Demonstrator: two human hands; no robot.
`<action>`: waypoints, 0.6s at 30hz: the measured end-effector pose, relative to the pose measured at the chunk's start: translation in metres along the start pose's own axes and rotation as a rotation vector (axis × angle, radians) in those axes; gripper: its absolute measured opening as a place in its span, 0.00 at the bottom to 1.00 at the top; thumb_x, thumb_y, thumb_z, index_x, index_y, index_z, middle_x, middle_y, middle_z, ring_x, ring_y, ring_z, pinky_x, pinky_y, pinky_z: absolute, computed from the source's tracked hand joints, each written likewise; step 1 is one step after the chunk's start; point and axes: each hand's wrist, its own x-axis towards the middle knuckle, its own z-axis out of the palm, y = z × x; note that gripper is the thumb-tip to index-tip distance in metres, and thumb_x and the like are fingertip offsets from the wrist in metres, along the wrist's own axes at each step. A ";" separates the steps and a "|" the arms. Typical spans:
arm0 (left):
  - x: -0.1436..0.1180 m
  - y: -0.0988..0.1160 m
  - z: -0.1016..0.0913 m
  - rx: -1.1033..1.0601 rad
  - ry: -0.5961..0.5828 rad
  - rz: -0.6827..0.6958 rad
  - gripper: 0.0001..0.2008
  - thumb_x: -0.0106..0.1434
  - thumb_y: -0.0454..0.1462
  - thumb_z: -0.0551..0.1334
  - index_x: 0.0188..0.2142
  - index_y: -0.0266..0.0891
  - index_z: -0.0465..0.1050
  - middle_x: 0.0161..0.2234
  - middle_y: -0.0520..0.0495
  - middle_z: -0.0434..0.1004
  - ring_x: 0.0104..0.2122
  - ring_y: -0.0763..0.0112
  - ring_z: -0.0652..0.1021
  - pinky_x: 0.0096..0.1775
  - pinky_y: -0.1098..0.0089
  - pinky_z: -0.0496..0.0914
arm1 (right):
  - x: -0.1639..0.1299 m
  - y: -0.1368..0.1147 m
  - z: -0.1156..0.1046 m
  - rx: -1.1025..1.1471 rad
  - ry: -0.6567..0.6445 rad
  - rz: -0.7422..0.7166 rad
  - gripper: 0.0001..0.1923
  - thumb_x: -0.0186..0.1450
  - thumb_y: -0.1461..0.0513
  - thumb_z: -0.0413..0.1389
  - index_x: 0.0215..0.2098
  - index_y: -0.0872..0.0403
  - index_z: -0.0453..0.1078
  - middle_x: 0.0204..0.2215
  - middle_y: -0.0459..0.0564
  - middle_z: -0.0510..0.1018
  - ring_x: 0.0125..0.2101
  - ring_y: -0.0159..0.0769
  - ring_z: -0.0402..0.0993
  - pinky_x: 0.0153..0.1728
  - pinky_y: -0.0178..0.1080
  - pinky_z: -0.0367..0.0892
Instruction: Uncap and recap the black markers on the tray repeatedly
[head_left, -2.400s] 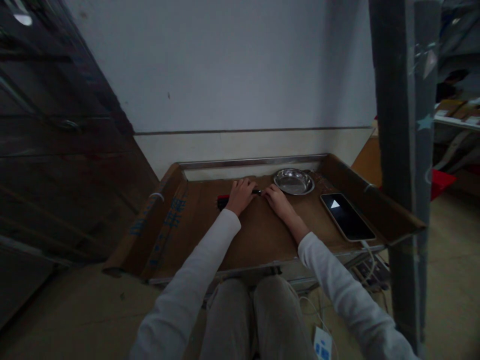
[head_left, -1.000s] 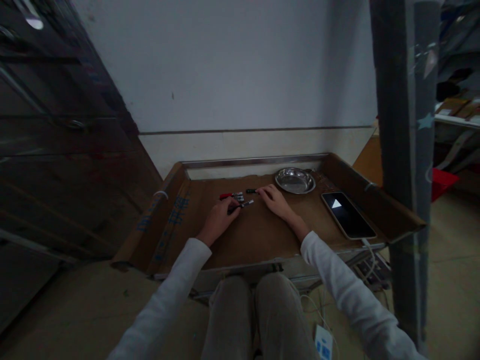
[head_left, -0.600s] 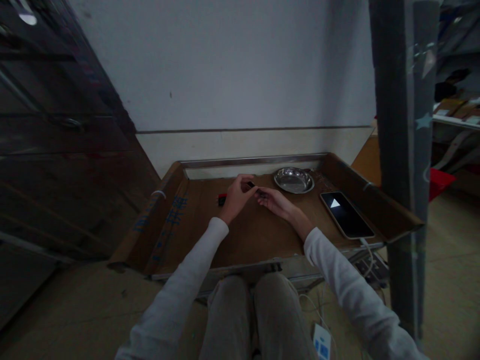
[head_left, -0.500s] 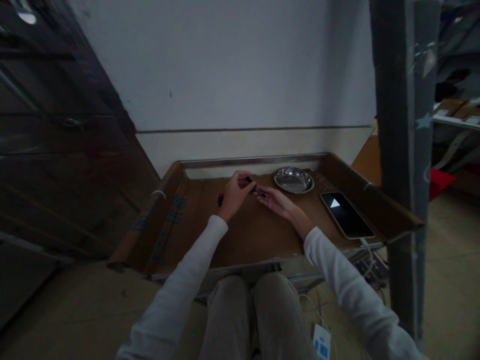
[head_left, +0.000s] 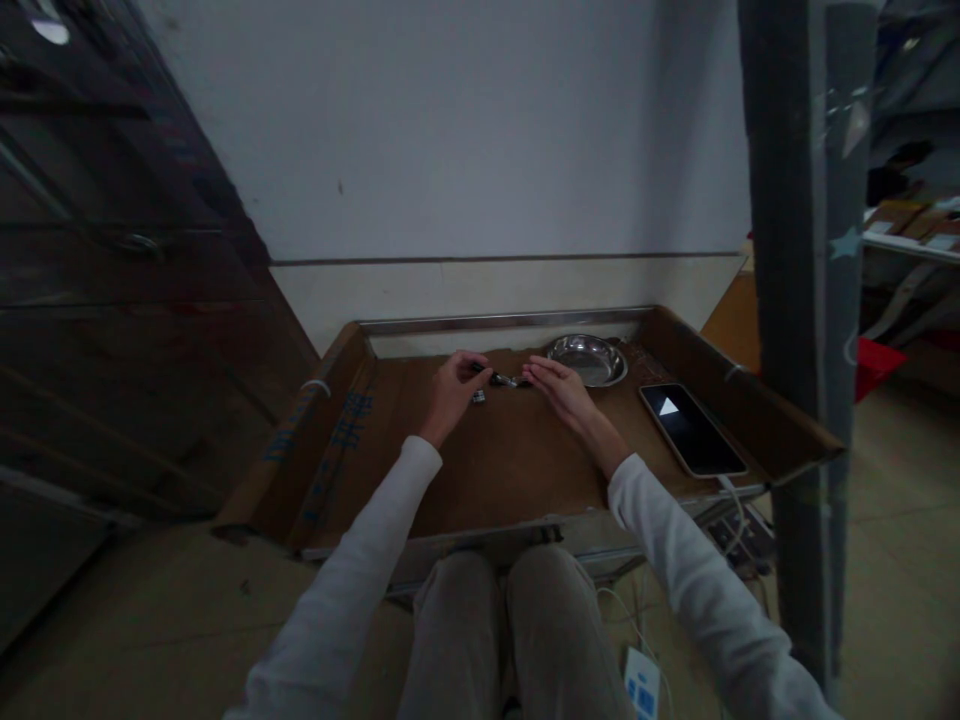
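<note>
My left hand (head_left: 452,396) pinches a small, slim black and shiny metallic thing (head_left: 507,380) above the brown cardboard. Its kind is too small and dark to make out. Its other end reaches the fingertips of my right hand (head_left: 562,392), whose fingers are closed together around that end. Just below the left fingertips, a small dark piece with pale marks (head_left: 478,397) shows on the cardboard. Part of the surface behind my left hand is hidden.
A shallow steel dish (head_left: 588,360) stands behind my right hand. A phone (head_left: 691,430) with a cable plugged in lies at the right. Raised cardboard flaps (head_left: 772,410) edge the work surface (head_left: 495,470). A grey wrapped post (head_left: 806,300) rises on the right.
My hands have moved apart, the left one leftward and the right one slightly rightward. More of the slim thing shows between them. The red and black piece left of my left hand is out of sight.
</note>
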 end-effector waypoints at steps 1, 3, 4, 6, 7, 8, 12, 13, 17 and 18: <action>-0.003 -0.002 0.002 0.051 -0.061 0.007 0.09 0.57 0.39 0.63 0.36 0.38 0.71 0.34 0.48 0.75 0.32 0.72 0.75 0.36 0.70 0.69 | 0.000 -0.001 -0.001 -0.017 0.016 -0.031 0.15 0.51 0.60 0.66 0.36 0.54 0.73 0.34 0.47 0.79 0.37 0.31 0.76 0.50 0.39 0.69; -0.009 -0.005 0.009 0.176 -0.163 0.052 0.07 0.57 0.38 0.62 0.35 0.38 0.71 0.33 0.49 0.76 0.33 0.71 0.75 0.38 0.69 0.69 | 0.000 -0.002 -0.002 -0.072 0.018 -0.084 0.16 0.50 0.58 0.66 0.36 0.53 0.72 0.34 0.48 0.79 0.35 0.32 0.76 0.48 0.41 0.70; -0.011 -0.005 0.013 0.240 -0.204 0.086 0.06 0.58 0.38 0.62 0.35 0.39 0.71 0.34 0.49 0.76 0.34 0.70 0.75 0.39 0.68 0.68 | 0.000 -0.002 -0.002 -0.110 0.011 -0.113 0.17 0.50 0.56 0.66 0.35 0.53 0.72 0.34 0.48 0.79 0.34 0.32 0.76 0.47 0.41 0.70; -0.016 -0.004 0.022 0.405 -0.264 0.159 0.05 0.59 0.36 0.62 0.36 0.39 0.71 0.36 0.48 0.76 0.38 0.67 0.74 0.42 0.65 0.67 | -0.002 0.000 -0.002 -0.212 -0.018 -0.170 0.16 0.51 0.55 0.65 0.35 0.53 0.73 0.34 0.48 0.79 0.34 0.33 0.76 0.44 0.42 0.71; -0.017 -0.004 0.026 0.504 -0.278 0.190 0.05 0.59 0.36 0.62 0.36 0.39 0.70 0.37 0.47 0.76 0.39 0.65 0.73 0.43 0.64 0.66 | -0.004 0.001 -0.003 -0.273 -0.037 -0.203 0.16 0.51 0.55 0.64 0.35 0.53 0.73 0.34 0.48 0.79 0.33 0.33 0.76 0.43 0.42 0.71; -0.018 -0.003 0.030 0.605 -0.282 0.215 0.05 0.60 0.36 0.62 0.37 0.39 0.70 0.38 0.47 0.76 0.41 0.63 0.72 0.44 0.63 0.65 | -0.005 0.002 -0.003 -0.346 -0.058 -0.237 0.15 0.53 0.54 0.63 0.35 0.53 0.73 0.34 0.48 0.79 0.34 0.34 0.76 0.42 0.41 0.71; -0.017 -0.003 0.039 0.908 -0.259 0.294 0.06 0.62 0.35 0.59 0.39 0.36 0.68 0.40 0.42 0.73 0.43 0.60 0.70 0.46 0.61 0.64 | -0.014 0.005 -0.002 -0.723 -0.190 -0.387 0.10 0.59 0.58 0.58 0.38 0.52 0.73 0.37 0.48 0.78 0.39 0.36 0.75 0.45 0.41 0.69; -0.016 -0.004 0.039 0.950 -0.251 0.311 0.06 0.63 0.35 0.58 0.40 0.35 0.67 0.40 0.41 0.72 0.43 0.60 0.70 0.46 0.61 0.64 | -0.016 0.005 -0.003 -0.805 -0.222 -0.425 0.10 0.60 0.59 0.56 0.40 0.51 0.73 0.39 0.48 0.78 0.41 0.36 0.75 0.46 0.41 0.69; -0.013 -0.011 0.039 0.992 -0.238 0.344 0.05 0.64 0.33 0.55 0.40 0.34 0.67 0.40 0.41 0.70 0.42 0.61 0.70 0.46 0.62 0.65 | -0.022 0.007 -0.006 -0.971 -0.291 -0.509 0.14 0.63 0.63 0.52 0.48 0.49 0.69 0.44 0.48 0.77 0.45 0.35 0.74 0.49 0.40 0.67; -0.013 -0.013 0.038 0.980 -0.237 0.348 0.05 0.64 0.32 0.55 0.40 0.34 0.67 0.40 0.41 0.70 0.42 0.62 0.70 0.46 0.62 0.65 | -0.023 0.007 -0.007 -1.003 -0.318 -0.507 0.16 0.63 0.63 0.52 0.49 0.49 0.68 0.45 0.48 0.76 0.46 0.35 0.73 0.50 0.41 0.66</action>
